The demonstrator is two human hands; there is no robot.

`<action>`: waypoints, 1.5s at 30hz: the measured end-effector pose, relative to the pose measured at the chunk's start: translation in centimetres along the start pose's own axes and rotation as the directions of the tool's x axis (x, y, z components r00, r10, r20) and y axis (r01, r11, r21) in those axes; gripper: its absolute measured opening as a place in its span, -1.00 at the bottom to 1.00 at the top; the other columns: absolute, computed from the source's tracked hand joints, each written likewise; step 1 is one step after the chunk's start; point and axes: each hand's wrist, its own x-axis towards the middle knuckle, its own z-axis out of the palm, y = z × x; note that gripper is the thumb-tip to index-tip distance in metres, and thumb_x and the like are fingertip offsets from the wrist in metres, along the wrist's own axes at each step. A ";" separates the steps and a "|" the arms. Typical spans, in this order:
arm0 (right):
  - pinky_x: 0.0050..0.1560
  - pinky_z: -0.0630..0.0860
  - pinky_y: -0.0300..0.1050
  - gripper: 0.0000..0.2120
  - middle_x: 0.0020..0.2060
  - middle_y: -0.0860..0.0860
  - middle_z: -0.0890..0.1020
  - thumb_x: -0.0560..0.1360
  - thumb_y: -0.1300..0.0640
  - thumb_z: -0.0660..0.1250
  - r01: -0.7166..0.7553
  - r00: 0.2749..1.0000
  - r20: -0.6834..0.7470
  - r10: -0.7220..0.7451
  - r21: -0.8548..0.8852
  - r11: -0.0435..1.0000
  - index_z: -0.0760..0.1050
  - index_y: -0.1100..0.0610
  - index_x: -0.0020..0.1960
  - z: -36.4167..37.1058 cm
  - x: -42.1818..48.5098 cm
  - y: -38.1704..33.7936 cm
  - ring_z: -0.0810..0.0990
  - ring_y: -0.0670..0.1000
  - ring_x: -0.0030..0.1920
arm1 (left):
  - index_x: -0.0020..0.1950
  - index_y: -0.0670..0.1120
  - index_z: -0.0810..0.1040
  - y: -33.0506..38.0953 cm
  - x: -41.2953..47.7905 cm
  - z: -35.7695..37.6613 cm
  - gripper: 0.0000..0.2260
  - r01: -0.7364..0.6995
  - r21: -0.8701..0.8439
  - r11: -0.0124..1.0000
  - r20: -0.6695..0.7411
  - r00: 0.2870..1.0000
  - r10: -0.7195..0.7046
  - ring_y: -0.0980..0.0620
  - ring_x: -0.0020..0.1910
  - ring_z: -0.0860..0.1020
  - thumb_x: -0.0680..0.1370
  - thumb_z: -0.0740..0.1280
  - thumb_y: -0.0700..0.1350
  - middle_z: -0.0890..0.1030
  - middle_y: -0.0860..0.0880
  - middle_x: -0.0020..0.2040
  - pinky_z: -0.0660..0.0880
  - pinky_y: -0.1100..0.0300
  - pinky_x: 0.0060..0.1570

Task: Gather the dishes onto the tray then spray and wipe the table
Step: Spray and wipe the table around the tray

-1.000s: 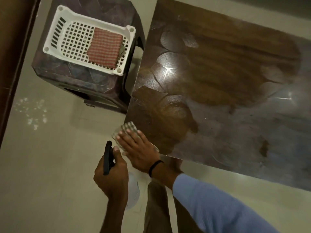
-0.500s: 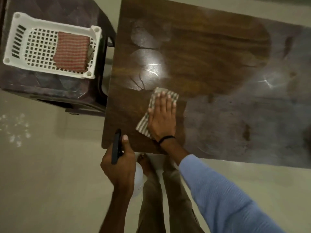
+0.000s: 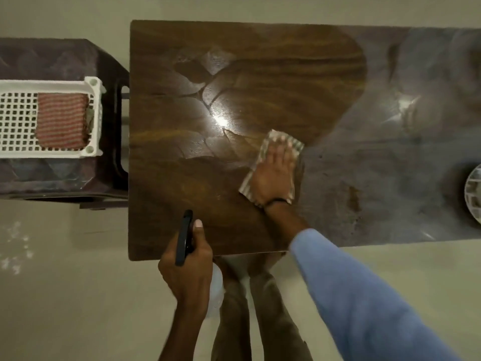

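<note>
The dark wooden table [image 3: 182, 191] fills the middle of the view; its left part is glossy with wet streaks, its right part dull and grey. My right hand [image 3: 273, 175] presses flat on a striped cloth [image 3: 263, 152] near the table's centre. Below the table's front edge, my left hand [image 3: 187, 269] grips a spray bottle [image 3: 184, 237] with a black trigger head; the pale bottle body is mostly hidden behind the hand.
A white perforated tray [image 3: 15, 121] holding a folded red-striped cloth [image 3: 62, 121] sits on a dark stool [image 3: 52, 63] left of the table. A white round object [image 3: 474, 194] shows at the table's right edge. Pale floor surrounds everything.
My right hand has slid the cloth from the table's near left corner toward its centre, leaving a wet streak. The view has shifted right; my left hand still holds the bottle.
</note>
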 end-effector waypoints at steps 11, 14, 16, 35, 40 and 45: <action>0.58 0.03 0.17 -0.36 0.61 0.06 -0.07 0.66 0.02 0.06 0.364 0.920 0.110 -0.375 0.110 0.925 -0.15 0.08 0.63 2.7 -12.4 3.1 -0.15 0.07 0.62 | -0.13 -0.27 0.67 2.0 -2.0 1.3 -0.75 -0.002 0.129 0.992 0.029 1.000 -0.002 0.27 -0.38 0.44 0.52 0.45 -0.07 0.53 -0.01 -0.36 0.30 0.41 -0.32; 0.57 0.04 0.16 -0.37 0.61 0.06 -0.02 0.65 0.01 0.07 0.235 0.968 0.085 -0.236 0.027 0.972 -0.12 0.09 0.62 0.4 -10.2 10.2 -0.10 0.08 0.62 | -0.14 -0.21 0.67 2.6 -2.0 2.3 -0.76 -0.012 0.059 0.998 0.059 0.998 0.009 0.16 -0.35 0.54 0.53 0.43 -0.02 0.58 0.00 -0.37 0.40 0.31 -0.33; 0.57 0.04 0.17 -0.40 0.61 0.09 0.03 0.66 -0.01 0.03 0.120 0.991 0.064 -0.122 0.022 0.992 -0.06 0.12 0.63 -0.9 -6.9 11.9 -0.04 0.09 0.62 | -0.15 -0.17 0.66 3.0 -2.3 3.4 -0.77 -0.037 0.035 0.999 0.067 0.997 0.034 0.12 -0.34 0.57 0.52 0.43 -0.01 0.60 -0.01 -0.35 0.45 0.25 -0.30; 0.58 0.04 0.17 -0.42 0.60 0.11 0.10 0.66 -0.03 0.01 -0.101 0.995 0.008 0.101 0.080 0.992 0.00 0.13 0.62 -3.5 -5.8 19.7 0.05 0.12 0.60 | -0.19 -0.16 0.66 7.8 -6.0 11.9 -0.78 -0.191 0.070 0.979 0.218 0.961 0.172 0.08 -0.43 0.58 0.53 0.42 -0.02 0.60 0.02 -0.40 0.50 0.20 -0.36; 0.59 -0.08 0.15 -0.40 0.61 0.12 0.00 0.68 -0.07 0.00 -0.057 0.998 0.031 0.054 0.111 0.992 -0.10 0.12 0.62 -3.0 -2.7 15.2 -0.05 0.14 0.61 | -0.15 -0.13 0.66 8.8 -6.6 14.2 -0.81 -0.184 0.042 0.982 0.238 0.956 0.169 0.05 -0.38 0.61 0.53 0.42 -0.01 0.64 0.02 -0.35 0.56 0.13 -0.32; 0.58 -0.06 0.11 -0.38 0.60 0.04 -0.03 0.66 -0.05 0.08 0.205 0.974 0.083 -0.209 0.049 0.977 -0.08 0.06 0.63 -2.3 -7.6 19.4 0.02 0.10 0.61 | -0.27 -0.08 0.63 10.9 -7.2 16.1 -0.81 -0.184 0.086 0.979 0.333 0.932 0.145 0.10 -0.38 0.60 0.51 0.46 -0.04 0.60 0.04 -0.42 0.54 0.15 -0.34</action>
